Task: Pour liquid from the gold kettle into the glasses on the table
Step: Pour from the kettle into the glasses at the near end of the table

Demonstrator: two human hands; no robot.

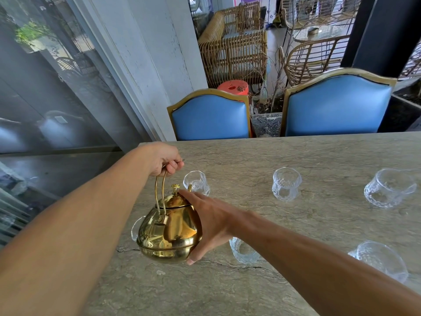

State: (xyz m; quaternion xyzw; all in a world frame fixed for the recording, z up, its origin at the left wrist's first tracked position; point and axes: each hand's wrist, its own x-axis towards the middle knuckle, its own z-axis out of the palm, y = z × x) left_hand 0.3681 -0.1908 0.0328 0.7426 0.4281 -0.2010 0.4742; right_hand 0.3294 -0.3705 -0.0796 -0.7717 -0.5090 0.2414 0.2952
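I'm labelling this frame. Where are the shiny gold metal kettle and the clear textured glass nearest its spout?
shiny gold metal kettle [168, 233], head view, on its rounded body.
clear textured glass nearest its spout [198, 182], head view, on its near wall.

Soft, even daylight, bright overall. Faint shadows under the glasses on the table [296, 156]. Kettle [169, 226] shows sharp highlights and mirrored reflections. Window [57, 87] at left reflects hazily. Wide-angle bending at edges: forearms stretched, table edge curved. Focus crisp at centre.

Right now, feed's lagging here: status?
Left hand gripping gold kettle handle; right hand steadying its body. Spout at far-left glass. Nothing blocking.
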